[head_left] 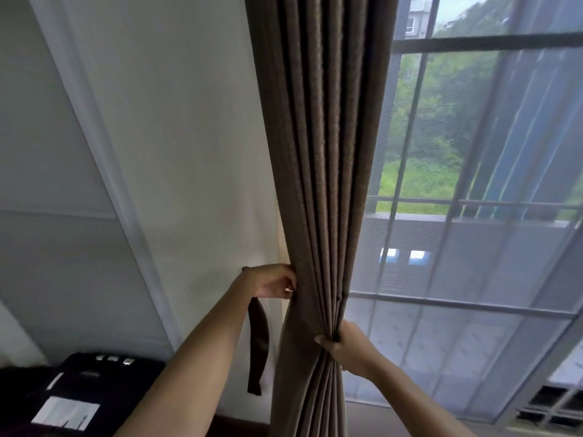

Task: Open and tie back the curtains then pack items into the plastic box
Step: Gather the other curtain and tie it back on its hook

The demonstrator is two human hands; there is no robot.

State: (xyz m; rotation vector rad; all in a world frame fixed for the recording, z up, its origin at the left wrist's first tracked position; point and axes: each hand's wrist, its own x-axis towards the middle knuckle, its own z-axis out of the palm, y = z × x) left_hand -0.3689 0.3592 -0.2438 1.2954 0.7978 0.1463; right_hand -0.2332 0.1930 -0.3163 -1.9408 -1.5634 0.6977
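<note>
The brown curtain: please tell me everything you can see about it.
The brown curtain is thick, matte woven-looking fabric, gathered into narrow vertical pleats beside the white wall, leaving the window uncovered. The right hand pinches the bundle at its narrowest point; the left hand touches its left edge higher up. A dark tie-back strap hangs loose beside it, not yet wrapped around.
</note>
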